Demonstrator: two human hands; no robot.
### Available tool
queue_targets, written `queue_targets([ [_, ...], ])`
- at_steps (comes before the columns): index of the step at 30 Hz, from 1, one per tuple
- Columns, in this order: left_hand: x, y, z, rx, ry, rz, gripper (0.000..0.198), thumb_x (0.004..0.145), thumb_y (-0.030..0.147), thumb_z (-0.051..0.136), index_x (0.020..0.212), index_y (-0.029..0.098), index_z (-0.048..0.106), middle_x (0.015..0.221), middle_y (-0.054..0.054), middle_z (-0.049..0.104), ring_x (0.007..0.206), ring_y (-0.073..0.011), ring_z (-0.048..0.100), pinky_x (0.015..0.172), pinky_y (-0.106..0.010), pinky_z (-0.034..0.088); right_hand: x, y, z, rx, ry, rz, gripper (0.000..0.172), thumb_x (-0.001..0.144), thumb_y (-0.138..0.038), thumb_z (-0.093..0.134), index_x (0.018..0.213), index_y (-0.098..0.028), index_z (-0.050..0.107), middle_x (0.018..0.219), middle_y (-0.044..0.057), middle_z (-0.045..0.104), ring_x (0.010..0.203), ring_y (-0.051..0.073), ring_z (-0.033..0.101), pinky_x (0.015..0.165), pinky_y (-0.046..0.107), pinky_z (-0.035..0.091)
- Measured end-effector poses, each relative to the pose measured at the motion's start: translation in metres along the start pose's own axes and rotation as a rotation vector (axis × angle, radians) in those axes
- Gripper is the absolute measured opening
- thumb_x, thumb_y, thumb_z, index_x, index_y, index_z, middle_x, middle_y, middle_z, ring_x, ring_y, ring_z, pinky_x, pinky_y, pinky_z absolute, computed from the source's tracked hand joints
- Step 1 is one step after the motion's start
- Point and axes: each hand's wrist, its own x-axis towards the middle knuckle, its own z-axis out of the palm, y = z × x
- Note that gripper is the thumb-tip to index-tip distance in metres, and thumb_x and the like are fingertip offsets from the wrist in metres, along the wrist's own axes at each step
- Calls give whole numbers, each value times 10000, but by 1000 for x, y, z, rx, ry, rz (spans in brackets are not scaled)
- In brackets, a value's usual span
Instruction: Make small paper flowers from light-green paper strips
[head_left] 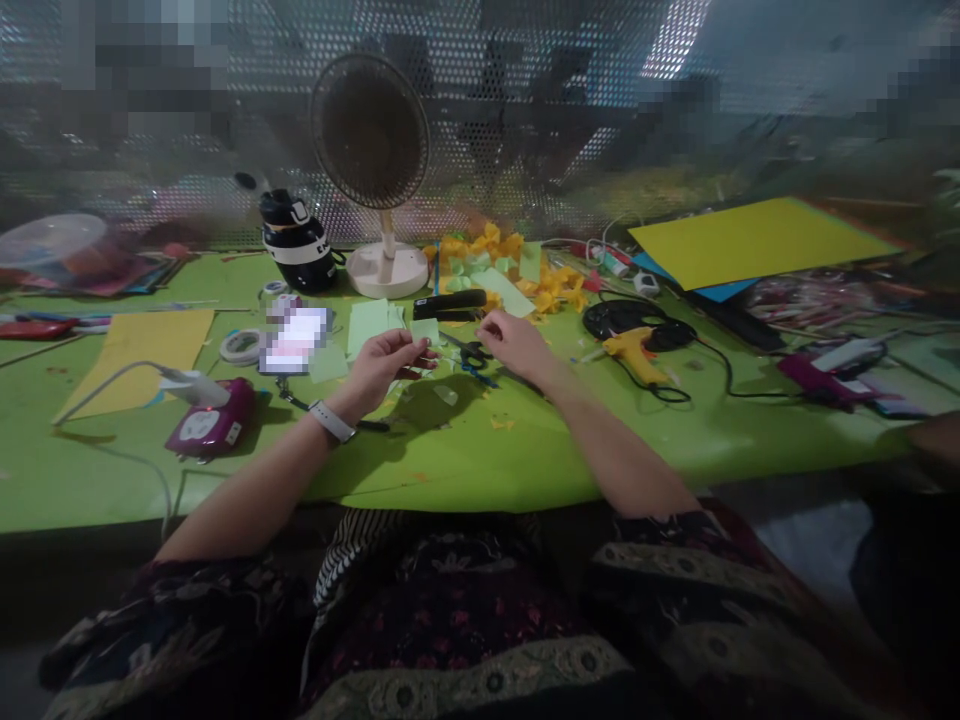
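Note:
My left hand point(386, 365), with a pale band on its wrist, hovers over the middle of the table. Its thumb and fingers come together near a thin light green sliver, too small to make out. To its right my right hand point(516, 345) has its fingertips pinched; whatever they hold is hidden. Dark scissors point(471, 352) lie between the hands, among light green paper scraps point(444, 394). Behind my left hand is a stack of light green paper point(369, 322). A black stapler point(450, 304) rests just beyond both hands.
At the back stand a fan point(386, 270) and a dark bottle point(298, 250), near yellow-orange paper pieces point(555, 290). A yellow glue gun point(637, 352) with its cable lies right. Left are a lit phone point(296, 340), a tape roll point(242, 346) and a purple power adapter point(212, 420).

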Motion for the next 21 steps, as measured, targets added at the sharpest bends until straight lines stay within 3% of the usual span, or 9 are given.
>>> queue_targets([
  [5, 2, -3, 0, -34, -26, 7, 385, 730, 430, 849, 844, 158, 601, 924, -79, 780, 808, -164, 746, 637, -234, 551, 7, 13, 9, -364, -118, 45, 166, 773, -293, 755, 729, -196, 629, 832, 96, 679, 696, 210, 589, 609, 322, 415],
  [12, 3, -7, -1, -102, -41, -27, 332, 763, 384, 834, 850, 144, 621, 893, -85, 779, 817, -159, 745, 688, -250, 566, 10, 2, 14, -505, -178, 100, 220, 731, -280, 756, 591, -201, 606, 660, 95, 630, 618, 222, 584, 552, 334, 407],
  [17, 6, -11, -3, -112, -53, -29, 303, 787, 371, 818, 859, 140, 637, 949, -97, 782, 820, -154, 744, 729, -274, 573, 9, -9, 5, -569, -256, 141, 138, 758, -299, 704, 704, -174, 685, 765, 117, 695, 694, 237, 637, 576, 318, 415],
  [21, 6, -13, -2, -120, -49, -34, 278, 766, 333, 835, 837, 135, 653, 930, -95, 783, 814, -158, 744, 747, -286, 575, 11, -14, 0, -621, -329, 178, 217, 785, -359, 684, 865, -163, 731, 909, 121, 739, 817, 261, 674, 618, 313, 426],
])
